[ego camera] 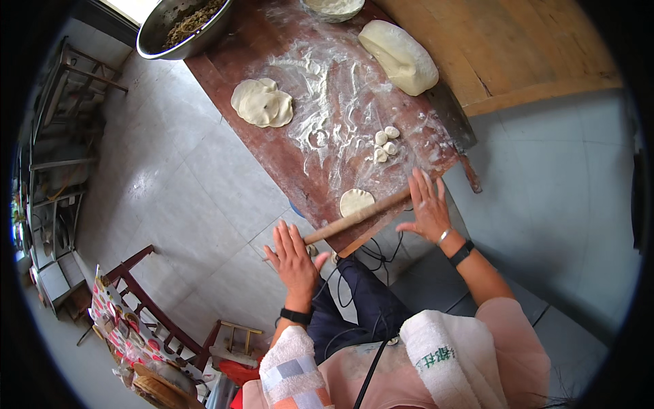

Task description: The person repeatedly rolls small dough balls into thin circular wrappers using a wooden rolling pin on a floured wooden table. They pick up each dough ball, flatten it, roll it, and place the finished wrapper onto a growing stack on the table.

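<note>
A wooden rolling pin (352,220) lies across the near end of the floured board, with its middle on the edge of a round dough wrapper (356,202). My left hand (295,255) rests flat on the pin's left end, fingers spread. On the right end lies my right hand (426,204), palm down with its fingers extended. Several small dough pieces (385,145) sit beyond the pin on the right. A pile of flat wrappers (262,104) overlaps near the board's left edge. One large dough lump (399,59) lies at the back right.
A steel bowl of filling (186,30) stands at the back left, and a bowl of flour (334,7) at the far edge. A cleaver (452,117) lies along the right edge, its handle overhanging. Cables hang below the red board (245,148). A wooden chair (148,301) stands at lower left.
</note>
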Demonstrator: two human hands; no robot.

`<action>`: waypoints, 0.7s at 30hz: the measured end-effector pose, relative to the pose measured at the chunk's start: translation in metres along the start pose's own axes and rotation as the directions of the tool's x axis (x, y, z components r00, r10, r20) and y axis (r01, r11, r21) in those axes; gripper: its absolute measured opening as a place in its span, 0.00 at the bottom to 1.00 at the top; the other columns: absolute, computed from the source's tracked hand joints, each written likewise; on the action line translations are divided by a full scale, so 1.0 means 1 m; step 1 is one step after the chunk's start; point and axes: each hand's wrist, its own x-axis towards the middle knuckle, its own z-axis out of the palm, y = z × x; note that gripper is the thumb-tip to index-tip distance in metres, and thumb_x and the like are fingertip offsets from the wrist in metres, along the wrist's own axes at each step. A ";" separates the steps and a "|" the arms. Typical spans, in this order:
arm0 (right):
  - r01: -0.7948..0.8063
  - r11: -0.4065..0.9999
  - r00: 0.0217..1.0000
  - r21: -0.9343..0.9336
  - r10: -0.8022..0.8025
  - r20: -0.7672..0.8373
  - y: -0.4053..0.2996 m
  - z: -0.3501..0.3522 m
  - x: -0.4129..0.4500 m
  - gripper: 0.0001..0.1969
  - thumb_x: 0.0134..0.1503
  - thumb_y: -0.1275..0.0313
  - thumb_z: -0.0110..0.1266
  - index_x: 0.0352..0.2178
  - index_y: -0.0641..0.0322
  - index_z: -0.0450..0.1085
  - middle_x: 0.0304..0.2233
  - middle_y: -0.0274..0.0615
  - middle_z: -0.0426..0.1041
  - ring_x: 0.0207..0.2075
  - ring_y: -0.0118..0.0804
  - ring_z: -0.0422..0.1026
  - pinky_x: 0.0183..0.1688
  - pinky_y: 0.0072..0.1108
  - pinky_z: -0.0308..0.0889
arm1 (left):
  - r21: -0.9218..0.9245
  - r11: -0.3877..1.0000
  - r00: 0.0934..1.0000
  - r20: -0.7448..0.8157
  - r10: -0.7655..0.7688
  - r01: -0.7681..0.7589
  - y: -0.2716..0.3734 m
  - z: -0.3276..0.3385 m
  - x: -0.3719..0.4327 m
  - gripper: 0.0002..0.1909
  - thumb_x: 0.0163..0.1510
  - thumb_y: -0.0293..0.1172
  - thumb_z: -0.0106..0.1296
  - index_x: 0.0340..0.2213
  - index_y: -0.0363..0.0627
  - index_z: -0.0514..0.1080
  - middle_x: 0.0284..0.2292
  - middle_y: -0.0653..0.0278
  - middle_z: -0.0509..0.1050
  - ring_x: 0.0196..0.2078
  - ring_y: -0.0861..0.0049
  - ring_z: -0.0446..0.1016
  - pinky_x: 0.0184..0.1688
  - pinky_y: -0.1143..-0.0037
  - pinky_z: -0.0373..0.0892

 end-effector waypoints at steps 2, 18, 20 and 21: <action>0.004 1.000 0.998 0.014 -0.003 -0.059 -0.011 -0.011 0.036 0.68 0.39 0.35 0.70 0.70 0.69 0.50 0.76 0.54 0.45 0.75 0.53 0.47 0.72 0.57 0.43 | 0.021 0.999 0.999 -0.015 -0.045 0.046 -0.006 -0.013 0.032 0.61 0.54 0.77 0.45 0.70 0.35 0.54 0.73 0.46 0.52 0.76 0.50 0.48 0.74 0.45 0.38; -0.023 0.999 0.992 -0.034 0.019 -0.128 -0.009 0.000 0.019 0.70 0.39 0.30 0.64 0.71 0.72 0.48 0.75 0.56 0.47 0.75 0.56 0.47 0.73 0.54 0.41 | -0.013 1.000 0.995 -0.101 -0.025 0.024 -0.001 -0.021 0.037 0.54 0.56 0.72 0.48 0.70 0.43 0.57 0.73 0.50 0.53 0.76 0.52 0.49 0.74 0.45 0.36; -0.013 1.000 0.999 0.000 0.013 -0.046 -0.011 0.012 -0.022 0.70 0.38 0.31 0.66 0.70 0.70 0.50 0.75 0.55 0.48 0.75 0.54 0.48 0.72 0.55 0.43 | -0.008 1.000 0.999 -0.046 0.010 -0.011 -0.005 -0.020 0.010 0.50 0.55 0.67 0.55 0.69 0.49 0.60 0.73 0.52 0.54 0.75 0.54 0.51 0.74 0.45 0.36; -0.011 1.000 1.000 0.008 0.012 -0.020 -0.011 0.014 -0.040 0.69 0.38 0.31 0.66 0.70 0.69 0.51 0.74 0.55 0.49 0.75 0.54 0.48 0.72 0.56 0.43 | -0.030 0.999 0.999 -0.047 0.010 -0.011 -0.004 -0.018 0.004 0.46 0.52 0.61 0.59 0.67 0.51 0.64 0.71 0.54 0.58 0.73 0.57 0.55 0.74 0.44 0.37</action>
